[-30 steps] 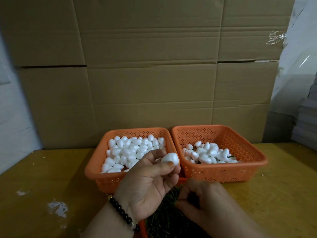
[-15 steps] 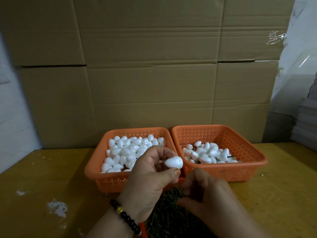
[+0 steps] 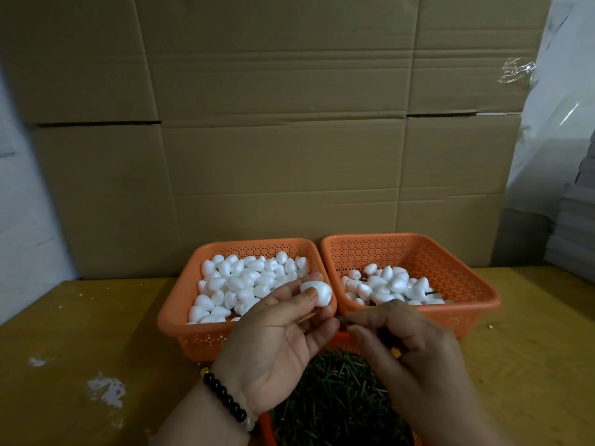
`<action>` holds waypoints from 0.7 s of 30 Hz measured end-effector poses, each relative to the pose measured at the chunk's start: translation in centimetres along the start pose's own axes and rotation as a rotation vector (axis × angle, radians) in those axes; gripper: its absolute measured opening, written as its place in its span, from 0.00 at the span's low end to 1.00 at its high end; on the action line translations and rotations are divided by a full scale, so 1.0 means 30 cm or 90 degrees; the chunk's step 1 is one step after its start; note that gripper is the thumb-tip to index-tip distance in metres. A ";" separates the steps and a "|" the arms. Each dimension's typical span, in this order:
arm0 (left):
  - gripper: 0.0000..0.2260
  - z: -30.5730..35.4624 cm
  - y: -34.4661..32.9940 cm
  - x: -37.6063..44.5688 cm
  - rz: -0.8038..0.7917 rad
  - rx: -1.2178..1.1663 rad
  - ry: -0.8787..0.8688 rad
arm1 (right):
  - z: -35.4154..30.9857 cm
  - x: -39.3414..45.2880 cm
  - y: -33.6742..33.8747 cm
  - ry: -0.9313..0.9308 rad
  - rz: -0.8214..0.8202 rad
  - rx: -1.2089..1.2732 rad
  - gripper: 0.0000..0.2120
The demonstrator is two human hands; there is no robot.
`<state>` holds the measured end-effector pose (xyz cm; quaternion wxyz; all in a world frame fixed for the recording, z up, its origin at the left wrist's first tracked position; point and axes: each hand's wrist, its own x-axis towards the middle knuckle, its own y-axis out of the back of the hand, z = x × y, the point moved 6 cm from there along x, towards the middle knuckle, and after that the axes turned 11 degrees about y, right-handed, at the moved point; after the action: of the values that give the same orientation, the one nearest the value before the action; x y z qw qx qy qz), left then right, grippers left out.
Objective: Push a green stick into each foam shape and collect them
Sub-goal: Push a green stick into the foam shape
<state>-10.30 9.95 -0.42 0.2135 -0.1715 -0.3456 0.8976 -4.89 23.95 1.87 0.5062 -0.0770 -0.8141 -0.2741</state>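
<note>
You're lifting right hand off stick pile, pinching green stick; left hand pinching foam shape; insertion coming.

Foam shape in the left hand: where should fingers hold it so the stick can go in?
Probably round its wide middle, as the left hand pinches the foam shape now, coming from its left; that leaves the right-facing end bare toward the right hand.

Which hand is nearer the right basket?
Right. The right hand overlaps the right basket's front edge; the left hand is before the other basket.
</note>
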 end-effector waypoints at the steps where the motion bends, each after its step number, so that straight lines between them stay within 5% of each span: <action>1: 0.11 -0.005 -0.001 0.001 -0.005 -0.027 0.017 | -0.001 0.001 0.006 0.008 0.018 -0.013 0.08; 21: 0.11 -0.043 -0.005 0.008 -0.004 -0.078 0.060 | 0.007 -0.002 0.024 -0.030 0.071 -0.090 0.05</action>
<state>-9.89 10.88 -1.27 0.2214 -0.2255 -0.3897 0.8650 -4.73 24.67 2.00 0.4946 -0.1643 -0.7990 -0.2999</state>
